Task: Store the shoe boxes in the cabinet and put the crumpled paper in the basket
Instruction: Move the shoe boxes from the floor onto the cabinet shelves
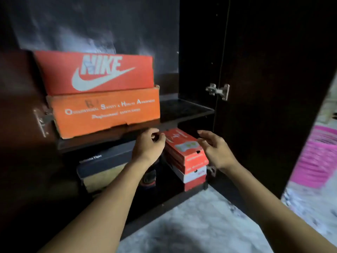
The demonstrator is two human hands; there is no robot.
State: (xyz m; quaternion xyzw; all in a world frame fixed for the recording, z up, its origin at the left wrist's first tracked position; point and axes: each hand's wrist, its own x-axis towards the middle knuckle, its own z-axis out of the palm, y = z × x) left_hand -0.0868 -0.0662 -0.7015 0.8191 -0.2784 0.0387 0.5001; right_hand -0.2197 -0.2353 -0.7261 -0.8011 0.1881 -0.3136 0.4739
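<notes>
Red cardboard marks the small shoe box [184,143] topping the right-hand stack on the lower shelf of the dark cabinet [255,88], and both hands flank it. The left hand [148,146] has its fingers curled at the lid's left edge, though I cannot tell whether they pinch it. The right hand [216,152] hovers just beside the right edge with its fingers loose and spread, holding nothing. The step in hand looks like seating this box, so the storing half seems nearly done. The next move probably calls for squaring it on the white-and-red box [196,174] beneath, then turning to the paper. By count, two boxes sit on the upper shelf [186,108], the red Nike box [102,72] upon the orange safety-shoe box [109,112]. Below are one dark box [105,157] at left and a stack of two, perhaps three. One pink basket [317,156] stands outside at right. No crumpled paper shows.
</notes>
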